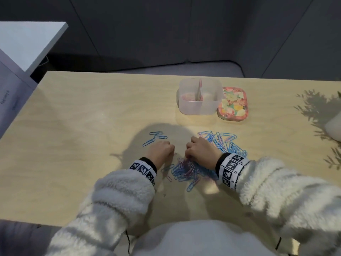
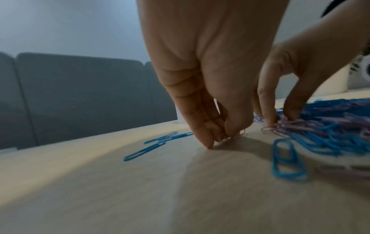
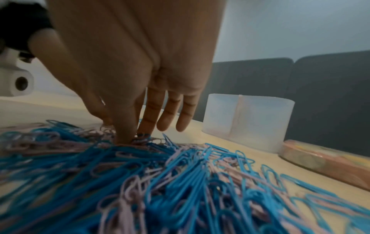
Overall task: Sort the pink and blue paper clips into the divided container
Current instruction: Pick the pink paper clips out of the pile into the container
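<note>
A mixed pile of pink and blue paper clips (image 1: 223,145) (image 3: 180,182) (image 2: 330,126) lies on the wooden table in front of me. My left hand (image 1: 172,151) (image 2: 222,137) is at the pile's left edge. Its fingertips pinch a pink paper clip against the tabletop. My right hand (image 1: 187,154) (image 3: 118,134) (image 2: 280,118) digs its thumb and forefinger into the pile and pinches pink clips, with its other fingers held straight. The translucent divided container (image 1: 200,109) (image 3: 250,120) stands behind the pile, and something faintly pink shows in its left compartment.
A floral lid (image 1: 232,104) (image 3: 324,161) lies flat against the container's right side. Three loose blue clips (image 1: 156,138) (image 2: 156,142) lie left of my left hand. A white object (image 1: 334,126) sits at the table's right edge. A white board (image 1: 27,43) juts in at far left.
</note>
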`<action>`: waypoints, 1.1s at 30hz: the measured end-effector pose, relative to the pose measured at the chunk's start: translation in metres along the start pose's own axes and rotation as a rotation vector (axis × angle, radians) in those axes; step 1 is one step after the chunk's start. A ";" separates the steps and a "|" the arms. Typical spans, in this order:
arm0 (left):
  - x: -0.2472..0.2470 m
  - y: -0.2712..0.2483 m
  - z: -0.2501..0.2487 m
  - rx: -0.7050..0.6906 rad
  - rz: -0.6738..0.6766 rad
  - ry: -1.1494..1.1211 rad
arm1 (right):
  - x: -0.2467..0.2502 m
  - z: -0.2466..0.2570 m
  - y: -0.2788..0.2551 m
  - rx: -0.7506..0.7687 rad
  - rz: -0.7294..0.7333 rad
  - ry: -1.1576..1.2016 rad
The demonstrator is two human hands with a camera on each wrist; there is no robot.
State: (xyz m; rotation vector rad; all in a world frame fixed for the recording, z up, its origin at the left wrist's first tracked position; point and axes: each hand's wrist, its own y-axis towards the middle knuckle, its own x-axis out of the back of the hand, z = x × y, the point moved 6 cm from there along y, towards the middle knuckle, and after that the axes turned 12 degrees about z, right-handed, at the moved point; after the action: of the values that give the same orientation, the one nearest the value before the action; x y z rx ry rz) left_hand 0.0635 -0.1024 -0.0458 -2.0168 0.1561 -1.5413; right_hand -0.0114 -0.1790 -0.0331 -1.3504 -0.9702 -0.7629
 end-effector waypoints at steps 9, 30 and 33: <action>0.103 0.025 0.002 -0.032 -0.492 -0.308 | -0.014 -0.033 -0.019 -0.188 0.028 0.677; 0.038 0.014 -0.003 -0.092 -0.187 -0.303 | 0.003 -0.079 -0.031 -0.266 -0.219 1.084; 0.006 -0.002 -0.008 -0.081 -0.106 -0.336 | 0.014 -0.086 -0.027 -0.256 -0.230 1.294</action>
State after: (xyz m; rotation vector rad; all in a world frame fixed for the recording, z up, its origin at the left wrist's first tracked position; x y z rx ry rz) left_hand 0.0577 -0.1058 -0.0386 -2.3472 -0.0230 -1.2494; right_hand -0.0188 -0.2654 -0.0057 -0.6608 0.0300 -1.6626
